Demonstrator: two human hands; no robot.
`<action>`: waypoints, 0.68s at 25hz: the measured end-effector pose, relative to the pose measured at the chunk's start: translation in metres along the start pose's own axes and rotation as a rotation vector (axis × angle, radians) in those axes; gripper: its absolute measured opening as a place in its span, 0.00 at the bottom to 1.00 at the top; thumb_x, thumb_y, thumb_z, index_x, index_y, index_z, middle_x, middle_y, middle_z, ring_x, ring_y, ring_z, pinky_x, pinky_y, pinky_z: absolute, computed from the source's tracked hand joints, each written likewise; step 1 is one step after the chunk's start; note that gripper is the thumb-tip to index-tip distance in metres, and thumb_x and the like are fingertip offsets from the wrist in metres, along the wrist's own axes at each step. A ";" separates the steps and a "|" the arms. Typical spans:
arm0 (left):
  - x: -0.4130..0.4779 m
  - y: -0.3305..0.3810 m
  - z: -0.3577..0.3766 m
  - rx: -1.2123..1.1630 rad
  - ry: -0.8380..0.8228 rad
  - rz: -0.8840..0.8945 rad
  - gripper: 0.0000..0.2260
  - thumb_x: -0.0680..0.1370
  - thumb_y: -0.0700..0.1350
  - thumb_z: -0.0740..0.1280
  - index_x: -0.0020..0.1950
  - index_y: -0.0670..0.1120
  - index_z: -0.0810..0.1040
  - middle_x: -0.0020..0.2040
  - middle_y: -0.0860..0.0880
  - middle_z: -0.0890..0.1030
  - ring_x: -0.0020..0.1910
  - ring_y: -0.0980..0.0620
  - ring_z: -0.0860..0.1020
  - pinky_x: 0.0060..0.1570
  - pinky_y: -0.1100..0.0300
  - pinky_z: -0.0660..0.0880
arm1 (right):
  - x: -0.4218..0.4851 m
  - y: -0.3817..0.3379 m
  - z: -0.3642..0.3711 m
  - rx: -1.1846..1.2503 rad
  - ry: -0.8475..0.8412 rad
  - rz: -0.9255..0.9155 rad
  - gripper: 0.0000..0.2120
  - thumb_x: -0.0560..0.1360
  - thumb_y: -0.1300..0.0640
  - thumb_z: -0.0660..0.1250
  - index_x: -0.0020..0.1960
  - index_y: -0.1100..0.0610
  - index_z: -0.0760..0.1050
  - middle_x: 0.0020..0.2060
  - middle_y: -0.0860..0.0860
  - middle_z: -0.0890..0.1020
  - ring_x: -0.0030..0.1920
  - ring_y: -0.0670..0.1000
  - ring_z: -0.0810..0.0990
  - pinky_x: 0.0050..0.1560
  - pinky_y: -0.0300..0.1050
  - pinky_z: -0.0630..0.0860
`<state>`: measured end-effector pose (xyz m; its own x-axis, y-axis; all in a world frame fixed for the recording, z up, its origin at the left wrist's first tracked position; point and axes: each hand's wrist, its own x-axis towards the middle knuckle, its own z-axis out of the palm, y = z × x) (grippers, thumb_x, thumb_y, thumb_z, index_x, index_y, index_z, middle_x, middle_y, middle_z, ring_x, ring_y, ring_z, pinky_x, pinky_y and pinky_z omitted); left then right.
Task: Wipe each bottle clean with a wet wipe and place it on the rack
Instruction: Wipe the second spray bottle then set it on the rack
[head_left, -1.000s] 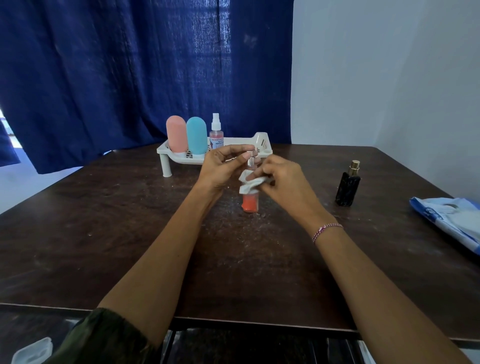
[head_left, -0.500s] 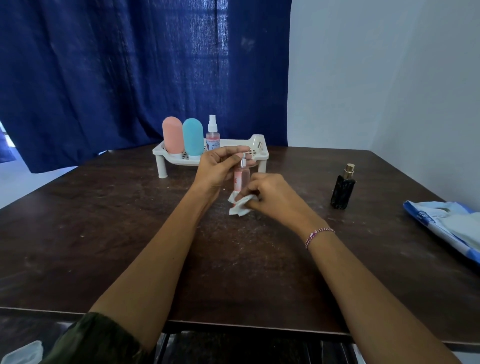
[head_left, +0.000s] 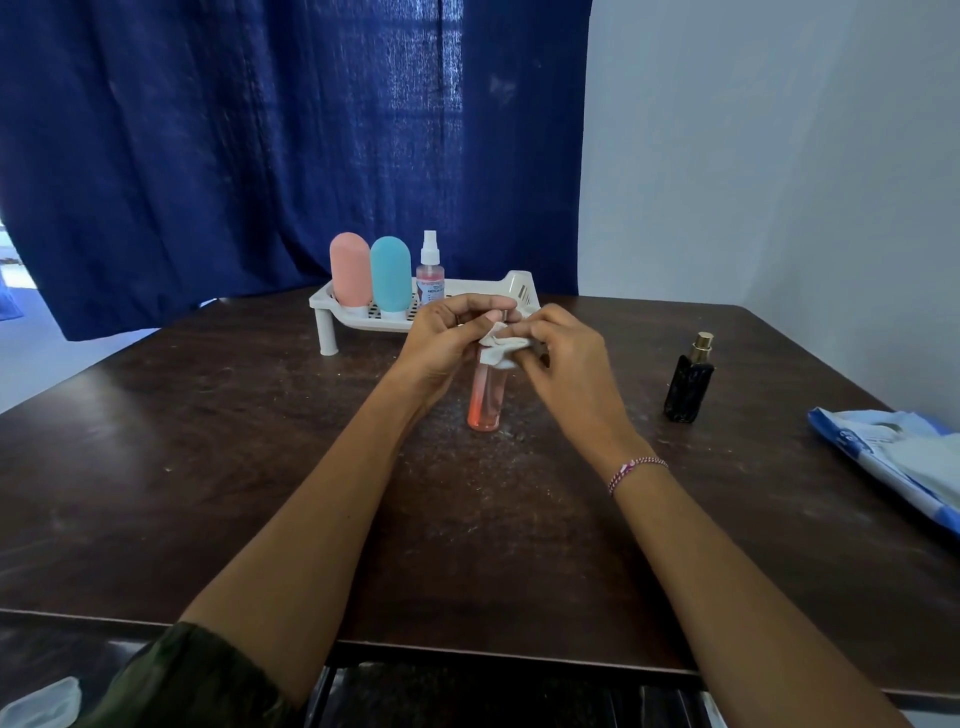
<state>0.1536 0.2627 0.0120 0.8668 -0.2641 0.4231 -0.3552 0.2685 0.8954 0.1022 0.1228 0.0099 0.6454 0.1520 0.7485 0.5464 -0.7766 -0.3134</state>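
since 0.5 s ago the wet wipe (head_left: 503, 347) has climbed from low on the orange bottle (head_left: 487, 397) to its neck, so the right hand (head_left: 563, 366) seems to be rubbing up and down the glass, with the lower body now bare. that suggests the wiping of this bottle is well along, though it is not yet on the rack (head_left: 363, 322).

the left hand (head_left: 451, 343) pinches the bottle's cap between fingertips and thumb; the right hand is clenched around the bunched wipe, pressed against the neck. the bottle is near the table (head_left: 208, 467) centre, in front of the rack; whether its base touches the table i cannot tell. its long axis runs near vertical, cap up, base down.

3 bottles already stand on the rack: pink (head_left: 350, 270), teal (head_left: 390, 274), and 1 clear sprayer (head_left: 430, 278). a black bottle (head_left: 689, 382) waits well apart on the right, near the wipe pack (head_left: 893, 457).
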 end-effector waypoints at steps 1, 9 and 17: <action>0.001 -0.001 -0.001 -0.007 -0.005 -0.003 0.09 0.77 0.32 0.61 0.49 0.42 0.79 0.41 0.51 0.85 0.44 0.56 0.83 0.43 0.64 0.79 | 0.001 0.002 0.000 0.009 0.003 0.033 0.12 0.72 0.63 0.70 0.55 0.62 0.79 0.50 0.55 0.80 0.51 0.50 0.79 0.54 0.37 0.74; 0.004 -0.004 -0.002 -0.010 -0.011 -0.012 0.09 0.78 0.34 0.62 0.51 0.42 0.80 0.43 0.50 0.85 0.46 0.54 0.82 0.45 0.62 0.79 | -0.002 0.002 0.004 0.090 -0.082 -0.024 0.11 0.70 0.63 0.71 0.52 0.59 0.78 0.52 0.53 0.79 0.53 0.48 0.77 0.56 0.38 0.74; 0.004 -0.006 -0.008 0.082 0.134 -0.029 0.07 0.76 0.37 0.66 0.52 0.45 0.81 0.44 0.52 0.85 0.47 0.55 0.82 0.44 0.62 0.79 | -0.005 0.003 0.004 -0.016 -0.538 -0.112 0.10 0.69 0.61 0.72 0.50 0.59 0.81 0.49 0.49 0.79 0.42 0.40 0.72 0.45 0.29 0.72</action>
<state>0.1626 0.2677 0.0072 0.9141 -0.1434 0.3793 -0.3517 0.1849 0.9177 0.1029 0.1226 0.0032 0.7680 0.5220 0.3710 0.6218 -0.7464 -0.2371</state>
